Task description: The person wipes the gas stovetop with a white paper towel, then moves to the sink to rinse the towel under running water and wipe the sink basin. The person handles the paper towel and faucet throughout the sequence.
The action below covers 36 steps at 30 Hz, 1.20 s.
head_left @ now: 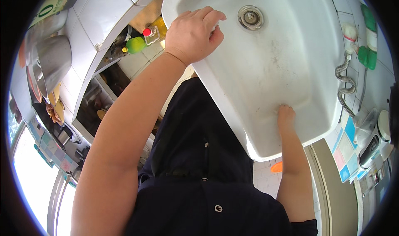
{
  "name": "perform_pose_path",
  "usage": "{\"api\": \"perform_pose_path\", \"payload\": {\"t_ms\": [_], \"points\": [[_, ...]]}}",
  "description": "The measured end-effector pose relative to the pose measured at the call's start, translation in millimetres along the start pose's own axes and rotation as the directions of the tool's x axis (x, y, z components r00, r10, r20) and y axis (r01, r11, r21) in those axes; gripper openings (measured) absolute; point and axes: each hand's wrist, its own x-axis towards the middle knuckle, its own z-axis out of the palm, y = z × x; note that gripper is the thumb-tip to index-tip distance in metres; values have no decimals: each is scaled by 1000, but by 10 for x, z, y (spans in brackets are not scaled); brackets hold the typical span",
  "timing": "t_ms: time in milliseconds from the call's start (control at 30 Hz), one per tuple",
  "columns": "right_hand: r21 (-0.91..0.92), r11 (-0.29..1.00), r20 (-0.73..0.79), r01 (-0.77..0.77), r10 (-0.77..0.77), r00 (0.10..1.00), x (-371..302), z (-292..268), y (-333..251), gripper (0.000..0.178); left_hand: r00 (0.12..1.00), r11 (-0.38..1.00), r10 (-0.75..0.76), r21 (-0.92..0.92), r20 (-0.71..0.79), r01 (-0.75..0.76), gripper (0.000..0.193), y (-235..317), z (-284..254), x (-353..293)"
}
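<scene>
A white sink (232,70) fills the upper right of the view, with dark specks of grit scattered over its bottom. At its upper left rim my left hand (194,34) is closed, back upward. A bit of something white shows between its thumb and fingers, too small to name. Down in the lower right of the basin, my right hand (286,117) reaches to the bottom with its fingers curled together. Whatever those fingers hold, if anything, is hidden. A metal drain (250,18) with a stopper sits at the far end, to the right of my left hand.
A coiled metal hose (345,80) hangs along the right wall beside a green-and-white bottle (368,36). Under the counter at left stand a green bottle (135,45) and a red-capped yellow bottle (160,27). Steel pots (56,61) rest on the tiled counter. Something orange (276,167) lies below the sink.
</scene>
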Motion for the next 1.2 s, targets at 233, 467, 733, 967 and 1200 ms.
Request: {"api": "perform_pose_path", "payload": {"t_ms": [233, 467, 733, 967, 1200], "points": [[364, 931, 241, 21, -116, 963, -368, 95, -518, 19, 1000, 1000, -19, 3, -1, 19, 18, -16, 29, -33], [503, 862, 390, 57, -286, 875, -594, -171, -388, 38, 998, 998, -59, 22, 12, 59, 17, 33, -5, -15], [347, 938, 611, -29, -203, 765, -646, -765, -513, 44, 999, 998, -39, 46, -22, 40, 17, -2, 32, -43], [472, 873, 518, 124, -388, 762, -1316, -1165, -236, 34, 996, 995, -87, 52, 22, 86, 18, 51, -3, -61], [572, 810, 300, 130, -354, 886, -974, -582, -337, 13, 992, 992, -107, 70, 60, 102, 18, 35, -6, -55]]}}
